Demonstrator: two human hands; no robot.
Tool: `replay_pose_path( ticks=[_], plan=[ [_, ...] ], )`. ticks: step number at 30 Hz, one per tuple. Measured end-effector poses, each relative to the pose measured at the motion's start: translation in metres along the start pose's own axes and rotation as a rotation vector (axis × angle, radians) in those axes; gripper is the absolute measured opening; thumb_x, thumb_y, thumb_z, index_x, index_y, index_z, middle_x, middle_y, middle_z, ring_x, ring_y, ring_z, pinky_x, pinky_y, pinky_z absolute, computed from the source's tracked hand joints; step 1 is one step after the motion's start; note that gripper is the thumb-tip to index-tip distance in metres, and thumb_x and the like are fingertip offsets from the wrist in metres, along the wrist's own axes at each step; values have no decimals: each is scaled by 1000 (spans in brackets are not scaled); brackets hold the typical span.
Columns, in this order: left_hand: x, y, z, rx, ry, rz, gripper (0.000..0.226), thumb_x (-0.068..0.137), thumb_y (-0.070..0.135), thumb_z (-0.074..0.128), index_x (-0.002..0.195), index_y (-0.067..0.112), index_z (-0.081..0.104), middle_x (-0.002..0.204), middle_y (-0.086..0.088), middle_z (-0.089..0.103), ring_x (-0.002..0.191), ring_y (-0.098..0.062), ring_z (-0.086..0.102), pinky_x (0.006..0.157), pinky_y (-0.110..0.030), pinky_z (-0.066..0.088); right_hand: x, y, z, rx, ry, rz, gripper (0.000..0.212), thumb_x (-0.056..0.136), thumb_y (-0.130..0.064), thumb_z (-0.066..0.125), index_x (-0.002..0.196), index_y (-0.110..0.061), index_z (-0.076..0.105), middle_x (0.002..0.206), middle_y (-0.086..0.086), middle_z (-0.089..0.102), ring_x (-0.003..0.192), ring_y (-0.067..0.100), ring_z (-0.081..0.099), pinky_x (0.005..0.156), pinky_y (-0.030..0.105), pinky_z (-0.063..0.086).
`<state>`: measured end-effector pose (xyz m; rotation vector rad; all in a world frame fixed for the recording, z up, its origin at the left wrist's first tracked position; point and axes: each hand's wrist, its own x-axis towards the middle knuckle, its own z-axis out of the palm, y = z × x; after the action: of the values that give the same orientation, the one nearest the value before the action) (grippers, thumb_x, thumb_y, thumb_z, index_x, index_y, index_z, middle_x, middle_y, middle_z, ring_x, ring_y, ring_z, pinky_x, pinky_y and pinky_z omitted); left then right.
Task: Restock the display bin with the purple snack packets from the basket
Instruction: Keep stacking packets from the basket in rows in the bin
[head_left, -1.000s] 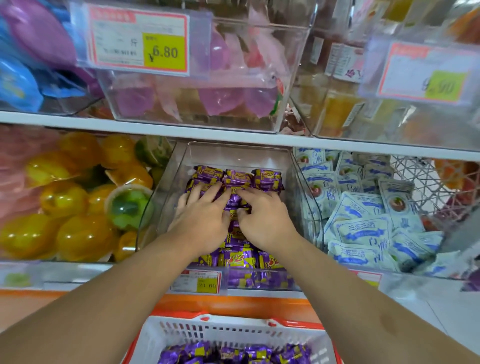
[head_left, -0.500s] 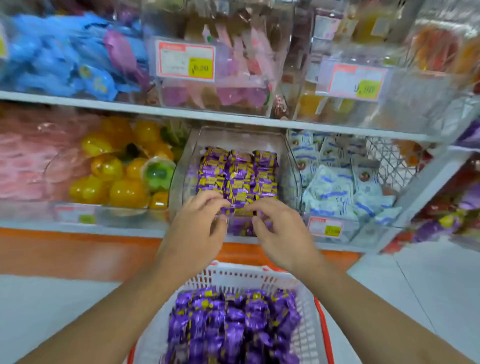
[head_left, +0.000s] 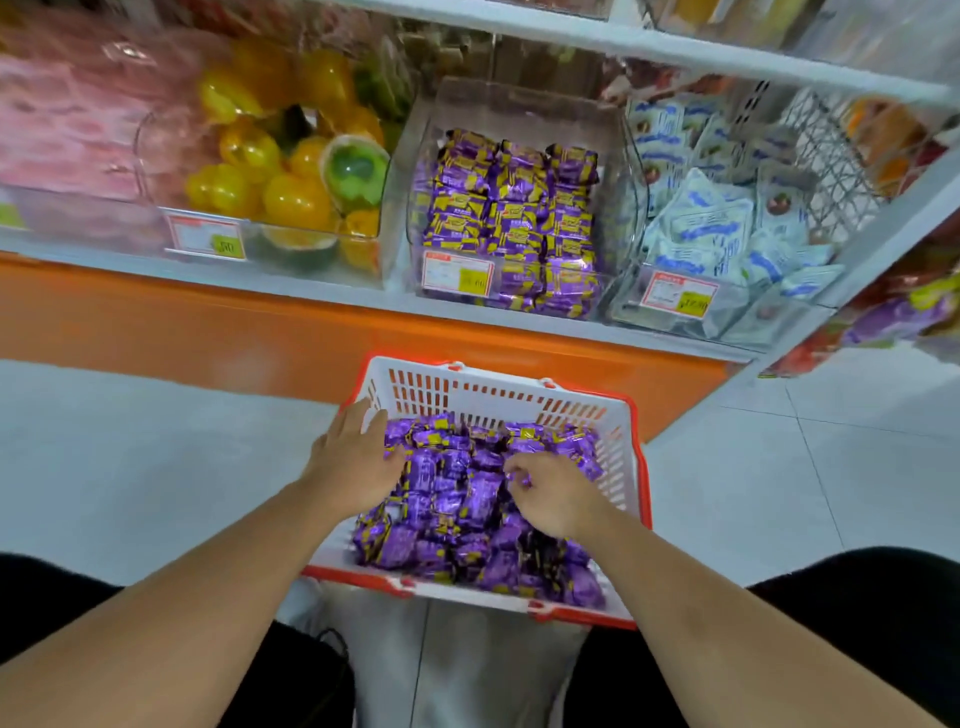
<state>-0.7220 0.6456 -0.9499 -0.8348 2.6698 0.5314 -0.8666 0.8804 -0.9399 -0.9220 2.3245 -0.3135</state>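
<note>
1. The white basket (head_left: 618, 441) with its orange rim sits on the floor at 6 o'clock in the head view, heaped with purple snack packets (head_left: 457, 514).
2. The left hand (head_left: 353, 457) lies at the basket's 9 o'clock side, fingers fairly straight, resting on the packets by the rim; its grip is released, grasping nothing.
3. The right hand (head_left: 550, 493) is at the pile's 3 o'clock side, fingers curled down into the packets; its grip pinches one purple packet at the fingertips.
4. The clear display bin (head_left: 519, 104) stands on the shelf at 12 o'clock from the basket, holding neat rows of the same purple packets, a price tag (head_left: 456, 273) on its front.
5. At the bin's 9 o'clock is a bin of yellow jelly cups (head_left: 270, 171); at its 3 o'clock, a bin of white-and-blue packets (head_left: 711, 228).
</note>
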Motion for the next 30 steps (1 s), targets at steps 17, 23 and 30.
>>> replay_pose_path(
  ticks=[17, 23, 30],
  plan=[
    [30, 88, 118, -488, -631, 63, 76, 84, 1, 38, 155, 29, 40, 153, 0, 53, 119, -24, 63, 81, -32, 58, 48, 61, 101, 165, -4, 278, 12, 86, -21, 69, 97, -17, 68, 96, 5, 72, 97, 28, 62, 72, 31, 39],
    [26, 97, 89, -748, -557, -33, 69, 89, -13, 33, 148, 17, 48, 144, -1, 62, 77, -13, 67, 45, -25, 35, 41, 53, 81, 328, 79, 302, 15, 82, -23, 79, 91, -19, 67, 81, -6, 63, 80, 19, 59, 57, 13, 37],
    [24, 107, -11, -935, -343, 28, 52, 58, 28, 85, 107, 15, 74, 102, -7, 77, 88, -6, 73, 89, -25, 57, 23, 11, -4, 422, 249, 94, 33, 71, -33, 92, 74, -21, 61, 73, -6, 64, 68, 6, 57, 63, 20, 44]
  ],
)
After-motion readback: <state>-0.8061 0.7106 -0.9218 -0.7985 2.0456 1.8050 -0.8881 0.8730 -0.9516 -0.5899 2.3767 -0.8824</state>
